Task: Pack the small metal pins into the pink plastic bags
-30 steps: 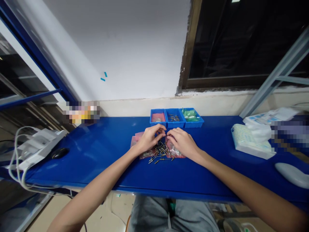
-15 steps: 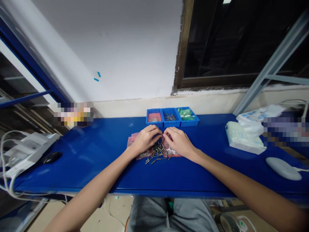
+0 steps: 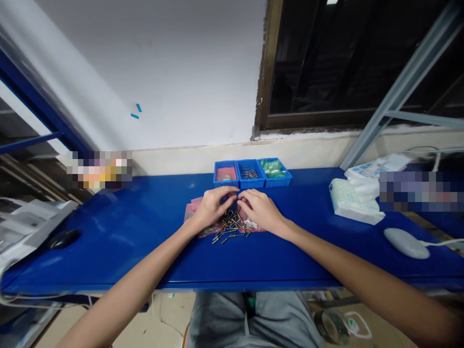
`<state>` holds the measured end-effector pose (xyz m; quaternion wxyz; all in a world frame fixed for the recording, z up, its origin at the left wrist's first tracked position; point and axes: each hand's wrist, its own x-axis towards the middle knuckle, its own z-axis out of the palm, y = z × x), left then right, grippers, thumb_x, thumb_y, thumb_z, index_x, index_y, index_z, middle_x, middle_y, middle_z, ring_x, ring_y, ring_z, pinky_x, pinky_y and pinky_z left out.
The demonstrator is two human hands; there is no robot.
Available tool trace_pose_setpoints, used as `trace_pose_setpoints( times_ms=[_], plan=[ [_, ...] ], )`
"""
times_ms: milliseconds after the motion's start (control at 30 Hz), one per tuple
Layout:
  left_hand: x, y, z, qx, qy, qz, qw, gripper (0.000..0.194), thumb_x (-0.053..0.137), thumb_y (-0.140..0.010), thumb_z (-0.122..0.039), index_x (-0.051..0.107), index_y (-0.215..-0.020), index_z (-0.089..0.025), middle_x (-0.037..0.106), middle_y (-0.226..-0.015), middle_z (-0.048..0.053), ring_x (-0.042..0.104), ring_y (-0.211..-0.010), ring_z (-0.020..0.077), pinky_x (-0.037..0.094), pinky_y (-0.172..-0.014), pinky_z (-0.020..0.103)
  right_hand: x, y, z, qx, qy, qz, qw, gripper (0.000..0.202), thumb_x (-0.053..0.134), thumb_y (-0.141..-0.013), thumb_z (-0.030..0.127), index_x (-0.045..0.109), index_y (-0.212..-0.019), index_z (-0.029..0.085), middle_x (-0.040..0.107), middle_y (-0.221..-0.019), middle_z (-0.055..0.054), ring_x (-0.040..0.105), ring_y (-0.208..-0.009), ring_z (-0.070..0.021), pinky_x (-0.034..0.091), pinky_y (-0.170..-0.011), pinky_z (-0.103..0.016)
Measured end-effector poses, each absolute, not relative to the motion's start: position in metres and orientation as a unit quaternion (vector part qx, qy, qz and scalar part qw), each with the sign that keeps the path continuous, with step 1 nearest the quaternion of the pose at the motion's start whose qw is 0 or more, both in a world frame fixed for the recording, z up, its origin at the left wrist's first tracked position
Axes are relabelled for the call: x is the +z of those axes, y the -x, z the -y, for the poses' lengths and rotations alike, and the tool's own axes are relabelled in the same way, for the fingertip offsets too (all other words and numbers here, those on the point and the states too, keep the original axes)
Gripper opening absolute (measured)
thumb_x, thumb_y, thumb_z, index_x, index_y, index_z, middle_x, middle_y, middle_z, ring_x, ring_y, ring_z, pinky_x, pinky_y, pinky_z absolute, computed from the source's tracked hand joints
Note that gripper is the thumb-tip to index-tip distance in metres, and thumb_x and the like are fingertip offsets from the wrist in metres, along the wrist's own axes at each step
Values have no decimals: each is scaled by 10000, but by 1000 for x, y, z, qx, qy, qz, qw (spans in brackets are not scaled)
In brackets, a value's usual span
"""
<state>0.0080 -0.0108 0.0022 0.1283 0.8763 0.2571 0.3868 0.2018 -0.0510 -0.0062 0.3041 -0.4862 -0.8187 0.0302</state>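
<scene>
A pile of small metal rivets point(image 3: 232, 222) lies on pink plastic bags point(image 3: 253, 226) on the blue table. Over the left part of the pile is my left hand point(image 3: 214, 203), its thumb and fingers apart in a curve with nothing visible between them. My right hand point(image 3: 259, 205) is bent over the pile's right side, its thumb and fingertips close together; whatever they may hold is too small to name. The fingertips of both hands nearly meet. Behind them stand three joined blue bins: one with a pink bag point(image 3: 225, 175), one with rivets point(image 3: 250, 173), one with green bags point(image 3: 272, 168).
On the right are a tissue pack point(image 3: 353, 203) and a white mouse point(image 3: 406, 243) with a cable. A black mouse point(image 3: 64, 239) and white devices with cables point(image 3: 32, 229) are at the left. A wall and dark window rise behind the table point(image 3: 126, 232).
The camera view has shifted slightly, moving the scene left in the frame. My left hand's thumb and fingers have parted more. My right hand stays bent beside it.
</scene>
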Motion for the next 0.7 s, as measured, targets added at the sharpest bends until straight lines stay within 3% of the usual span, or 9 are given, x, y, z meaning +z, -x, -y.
trace_pose_setpoints(
  times_ms=[133,333,533,700],
  plan=[
    [2,-9,11,381,-875,-266,133,178,559,-954,-249,706,-1023,-176,748,-991,52,699,-881,169,543,-807,301,-8,-202,50,64,484,810,326,126,521,-970,224,621,-903,184,690,-904,-45,628,-867,-172,438,-788,-282],
    [-1,-6,8,355,-894,-255,99,220,527,-957,-232,690,-1093,-174,740,-1016,64,694,-889,169,548,-822,311,-5,-201,52,69,490,796,349,142,518,-948,189,616,-846,186,683,-843,-32,622,-786,-155,432,-735,-265],
    [-3,-5,8,327,-908,-257,53,212,522,-965,-259,687,-1048,-156,712,-917,68,658,-813,163,529,-750,294,0,-200,56,61,479,801,356,154,502,-955,195,610,-846,188,672,-842,-31,614,-808,-158,436,-759,-274],
    [3,-7,10,377,-875,-289,96,175,565,-924,-248,701,-997,-167,731,-927,55,671,-808,161,531,-759,292,-1,-201,54,51,482,793,370,115,500,-956,194,602,-904,192,663,-888,-38,601,-876,-173,443,-807,-296]
  ],
)
